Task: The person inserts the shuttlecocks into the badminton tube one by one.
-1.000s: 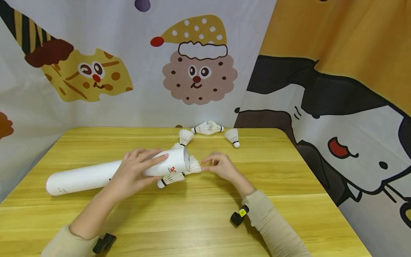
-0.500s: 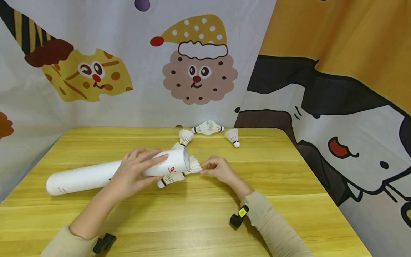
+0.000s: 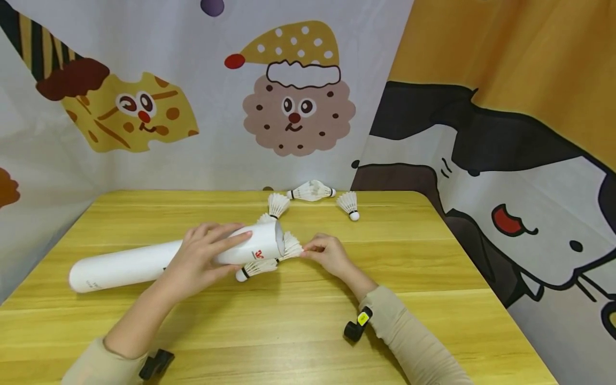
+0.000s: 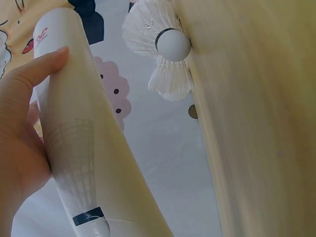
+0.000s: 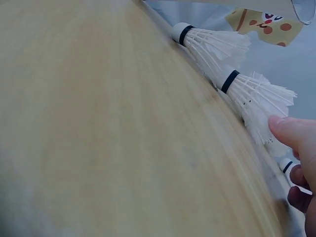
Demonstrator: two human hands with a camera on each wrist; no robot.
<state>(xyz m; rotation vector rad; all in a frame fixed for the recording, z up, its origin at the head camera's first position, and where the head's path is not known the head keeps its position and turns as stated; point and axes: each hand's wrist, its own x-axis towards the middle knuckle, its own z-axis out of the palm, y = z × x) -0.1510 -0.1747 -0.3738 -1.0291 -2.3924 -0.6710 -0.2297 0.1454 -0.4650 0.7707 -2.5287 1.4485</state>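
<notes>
A long white shuttlecock tube (image 3: 122,267) slants across the table, its open end to the right. Over its upper side lies my left hand (image 3: 199,259), gripping it with thumb and fingers spread around; the left wrist view shows a shuttlecock design on the tube (image 4: 118,173). Just below and beyond the mouth, a white feather shuttlecock (image 3: 292,246) has its cork end nested against another shuttlecock (image 3: 260,266). My right hand (image 3: 332,258) pinches the feather edge of the front one between thumb and finger. In the right wrist view, the thumb meets those feathers (image 5: 261,101).
Behind the tube stands a shuttlecock (image 3: 278,205), with more feathers (image 3: 264,218) partly hidden by the tube. Two shuttlecocks lie mouth to mouth (image 3: 312,191) at the table's back edge. Another shuttlecock (image 3: 348,204) rests to their right. A printed cloth (image 3: 192,166) hangs behind the table.
My right hand has come down slightly and now pinches the shuttlecock's feathers, which have tilted up a little. The left hand and the tube have stayed in place.
</notes>
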